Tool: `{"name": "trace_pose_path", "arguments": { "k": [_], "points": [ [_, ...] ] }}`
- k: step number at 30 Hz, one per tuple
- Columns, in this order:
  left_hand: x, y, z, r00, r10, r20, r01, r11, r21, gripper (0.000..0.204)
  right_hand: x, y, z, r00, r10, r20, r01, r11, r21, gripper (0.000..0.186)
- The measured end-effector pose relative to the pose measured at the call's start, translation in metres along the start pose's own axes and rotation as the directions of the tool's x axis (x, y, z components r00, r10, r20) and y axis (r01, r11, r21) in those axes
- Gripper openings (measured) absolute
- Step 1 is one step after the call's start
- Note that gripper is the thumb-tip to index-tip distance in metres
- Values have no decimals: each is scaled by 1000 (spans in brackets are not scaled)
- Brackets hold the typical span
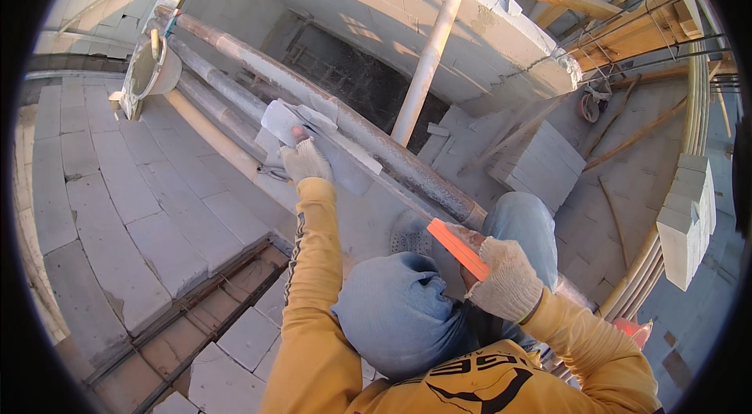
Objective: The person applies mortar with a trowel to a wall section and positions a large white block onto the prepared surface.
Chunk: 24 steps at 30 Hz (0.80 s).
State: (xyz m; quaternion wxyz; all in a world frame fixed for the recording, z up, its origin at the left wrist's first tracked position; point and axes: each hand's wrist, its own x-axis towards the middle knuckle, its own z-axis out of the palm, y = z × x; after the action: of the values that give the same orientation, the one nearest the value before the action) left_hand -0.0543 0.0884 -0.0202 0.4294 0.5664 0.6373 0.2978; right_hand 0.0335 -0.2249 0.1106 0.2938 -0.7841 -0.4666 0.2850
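My left hand [306,161], in a pale knit glove, grips a piece of white block [280,122] with its thumb on top. The block lies over the poles in front of me. In my right hand [505,281], also gloved, is the orange handle of a hand saw [457,248]. Its thin long blade slants up and left toward the block piece. Whether the teeth are in the block I cannot make out. Yellow sleeves cover both my arms. My bent knee [521,224] in blue jeans is beside the right hand, and a shoe [411,234] shows under the blade.
Several long metal poles [235,54] run diagonally ahead, and another pole [437,46] rises against the white block wall [352,3]. A pale bucket [157,69] stands far left. Stacked white blocks [540,159] are at right. A rebar-lined channel [184,339] crosses the lower left.
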Motion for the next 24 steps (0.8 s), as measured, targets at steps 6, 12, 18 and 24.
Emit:
{"name": "trace_pose_path", "arguments": {
  "k": [6,12,18,24],
  "points": [
    [-15,24,21,998,24,50,-27,998,61,63,111,18,36,985,-143,95,164,946,-280,44],
    [-5,10,-2,998,-57,26,56,998,33,65,-8,7,8,996,31,88,-21,994,-110,37],
    [-10,25,22,999,30,42,-30,1000,6,69,117,10,33,999,24,29,-21,997,-79,32],
    [-13,17,2,998,-56,38,55,998,25,73,5,19,28,999,-13,39,17,994,-109,28]
  ]
}}
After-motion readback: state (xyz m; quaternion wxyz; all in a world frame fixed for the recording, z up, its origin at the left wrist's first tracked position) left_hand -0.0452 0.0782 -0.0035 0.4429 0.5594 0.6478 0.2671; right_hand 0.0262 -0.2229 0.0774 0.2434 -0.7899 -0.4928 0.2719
